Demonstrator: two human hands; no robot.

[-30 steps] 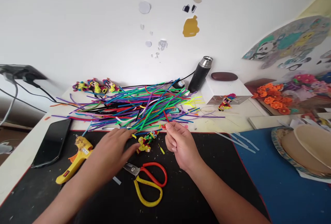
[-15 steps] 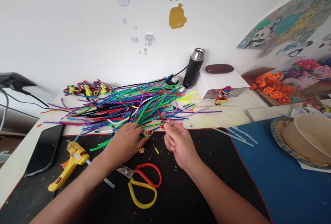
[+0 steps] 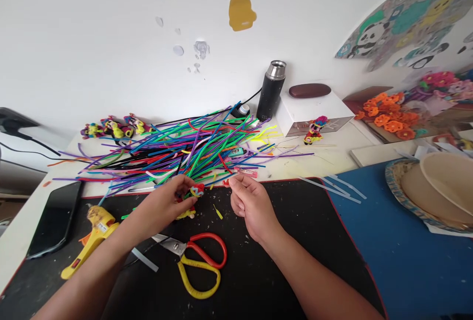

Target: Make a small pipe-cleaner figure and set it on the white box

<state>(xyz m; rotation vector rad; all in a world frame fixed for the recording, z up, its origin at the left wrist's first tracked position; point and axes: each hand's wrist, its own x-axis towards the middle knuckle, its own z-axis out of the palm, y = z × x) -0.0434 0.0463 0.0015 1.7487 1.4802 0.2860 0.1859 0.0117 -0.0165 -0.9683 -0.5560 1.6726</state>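
My left hand (image 3: 166, 204) is closed round a small multicoloured pipe-cleaner figure (image 3: 192, 193), held just above the black mat (image 3: 266, 270). My right hand (image 3: 249, 206) pinches a short red pipe-cleaner piece (image 3: 226, 182) between thumb and forefinger, a little to the right of the figure. Both hands are at the near edge of a big heap of coloured pipe cleaners (image 3: 185, 147). Scissors with red and yellow handles (image 3: 195, 258) lie on the mat below my hands.
A yellow glue gun (image 3: 90, 238) and a black phone (image 3: 55, 219) lie at the left. A black flask (image 3: 271, 90), a white box (image 3: 314, 110) and finished figures (image 3: 111, 127) stand at the back. Straw hats (image 3: 436, 189) rest on the blue surface (image 3: 406, 261) at the right.
My left hand reached to the small figure on the mat, closed on it and lifted it. The right hand kept its pinch on the red piece. The camera tilted down.
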